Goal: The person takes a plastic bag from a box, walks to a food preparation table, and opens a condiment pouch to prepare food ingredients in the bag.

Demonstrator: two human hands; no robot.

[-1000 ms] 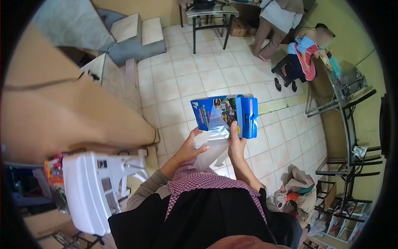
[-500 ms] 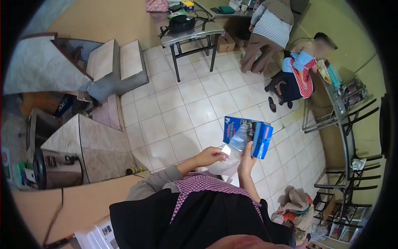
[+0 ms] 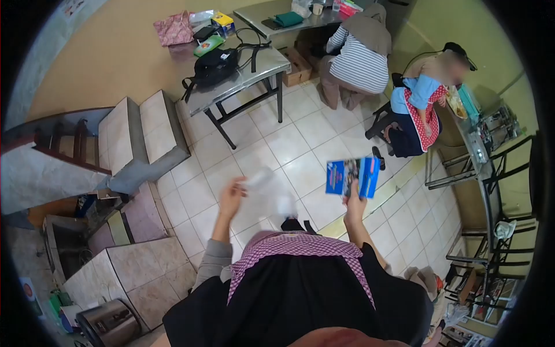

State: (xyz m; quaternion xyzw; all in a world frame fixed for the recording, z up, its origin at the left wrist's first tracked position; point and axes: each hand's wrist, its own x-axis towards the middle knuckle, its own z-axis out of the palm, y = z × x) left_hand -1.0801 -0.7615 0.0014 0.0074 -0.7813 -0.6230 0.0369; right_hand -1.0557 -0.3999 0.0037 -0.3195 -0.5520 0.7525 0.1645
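Note:
My left hand [image 3: 232, 198] is out to the left, its fingers pinched on one end of a clear plastic sheet or bag [image 3: 269, 194], which is blurred and trails to the right over the floor. My right hand [image 3: 355, 205] grips the lower edge of a blue printed box [image 3: 352, 177], thumb on its front face. The plastic and the box are apart. A foot in black shows below the plastic, above my checked apron [image 3: 295, 244].
A metal table [image 3: 240, 75] with a black bag [image 3: 215, 68] stands ahead. Tiled steps [image 3: 151, 130] rise at the left. One person [image 3: 359, 63] crouches beyond; another [image 3: 417, 104] sits at the right-hand table. Stacked black chairs [image 3: 503, 248] line the right.
My left hand has moved left, drawing the plastic away from the box. The box stays in my right hand. The view has turned, and the person in stripes has gone from standing to crouching.

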